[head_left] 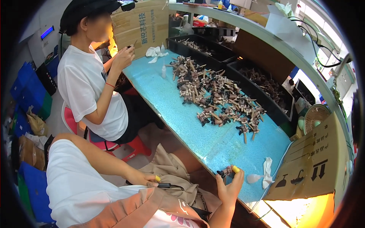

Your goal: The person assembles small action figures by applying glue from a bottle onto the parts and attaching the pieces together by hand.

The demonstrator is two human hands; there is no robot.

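Note:
My right hand (pixel 230 188), a yellow cover on one fingertip, pinches a small brown-and-black figurine (pixel 227 172) at the table's near edge. Low over my lap, my left hand (pixel 142 178) is closed on a slim black object with a thin dark cord (pixel 165 185); its kind is unclear. One finger of that hand also has a yellow cover. Beyond my right hand, a large heap of similar figurines (pixel 213 91), with tan, stick-like parts, lies on the blue tabletop (pixel 190 140).
Black bins (pixel 262 81) of figurines line the table's far side. A cardboard box (pixel 308 163), a white tissue (pixel 267 169) and a translucent bottle (pixel 254 178) are at the right. A co-worker (pixel 91 72) in a white shirt sits at the left, handling a small item.

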